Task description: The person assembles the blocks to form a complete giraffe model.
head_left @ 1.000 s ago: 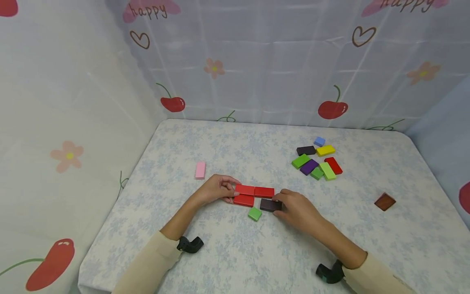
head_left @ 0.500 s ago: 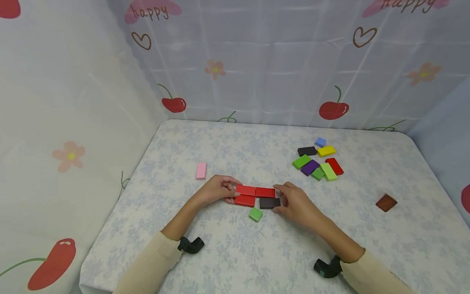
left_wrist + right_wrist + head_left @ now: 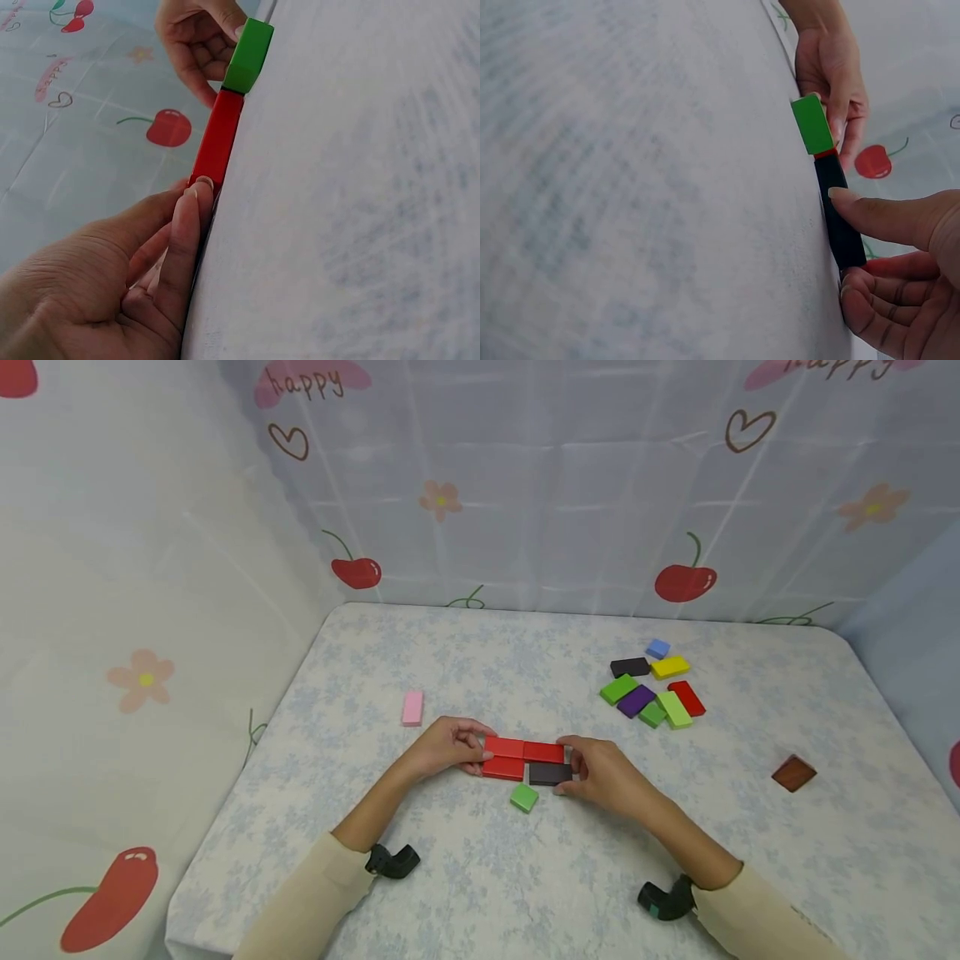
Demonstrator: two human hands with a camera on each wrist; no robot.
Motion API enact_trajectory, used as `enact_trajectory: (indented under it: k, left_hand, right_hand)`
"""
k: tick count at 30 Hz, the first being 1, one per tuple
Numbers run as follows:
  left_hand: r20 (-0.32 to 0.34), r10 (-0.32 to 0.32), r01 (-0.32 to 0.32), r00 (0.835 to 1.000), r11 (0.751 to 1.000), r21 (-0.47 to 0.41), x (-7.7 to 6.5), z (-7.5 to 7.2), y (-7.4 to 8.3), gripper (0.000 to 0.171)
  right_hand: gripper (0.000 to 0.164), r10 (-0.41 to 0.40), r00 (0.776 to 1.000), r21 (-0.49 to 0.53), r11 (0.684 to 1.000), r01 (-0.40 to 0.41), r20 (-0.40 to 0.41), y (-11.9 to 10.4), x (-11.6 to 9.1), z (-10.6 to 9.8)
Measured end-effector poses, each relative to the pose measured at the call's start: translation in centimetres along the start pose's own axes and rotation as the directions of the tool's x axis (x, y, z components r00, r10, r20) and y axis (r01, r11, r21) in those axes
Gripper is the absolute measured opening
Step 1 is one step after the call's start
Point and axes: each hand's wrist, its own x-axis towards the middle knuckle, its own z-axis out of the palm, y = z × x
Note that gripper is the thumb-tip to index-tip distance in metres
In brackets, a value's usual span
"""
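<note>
Three red blocks [image 3: 543, 752] and a black block [image 3: 550, 774] lie flat in two rows, forming a rectangle on the table. My left hand [image 3: 442, 750] grips the left end of the red blocks, thumb over their edge. At the right end, my right hand [image 3: 611, 777] holds the black block, its thumb on the near side and index finger at the far corner of the right-hand red block. In the right wrist view the thumb presses the black block's side [image 3: 836, 202]. Just in front of the rectangle sits a small green block [image 3: 524, 797], touched by neither hand.
A pink block [image 3: 412, 708] lies to the left. At the back right is a loose cluster with a purple block [image 3: 636, 700], a yellow block [image 3: 670, 667] and several others. Farther right lies a brown block [image 3: 793, 773]. A printed curtain [image 3: 555, 510] hangs behind the table [image 3: 465, 877].
The black block has straightened and sits in line under the right-hand red block. My right index finger has shifted to the far corner of the rectangle. My left hand keeps its place.
</note>
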Motion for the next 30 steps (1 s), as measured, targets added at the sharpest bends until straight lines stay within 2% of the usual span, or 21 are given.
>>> enact_trajectory:
  k: [7, 24, 30]
  left_hand:
    - [-0.001, -0.002, 0.002, 1.0, 1.0, 0.01, -0.07, 0.08, -0.01, 0.035]
    - [-0.022, -0.004, 0.004, 1.0, 1.0, 0.012, 0.04, 0.03, 0.02, 0.036]
    - [-0.002, 0.013, -0.013, 1.0, 1.0, 0.023, -0.08, 0.18, -0.28, 0.036]
  right_hand:
    - [0.062, -0.012, 1.0, 0.065, 0.998, 0.011, 0.012, 0.16, -0.03, -0.05]
    - [0.06, 0.0, 0.999, 0.053, 0.999, 0.002, -0.044, -0.15, 0.09, 0.39]
    - [0.061, 0.015, 0.999, 0.056, 0.998, -0.013, -0.043, -0.06, 0.0, 0.63]
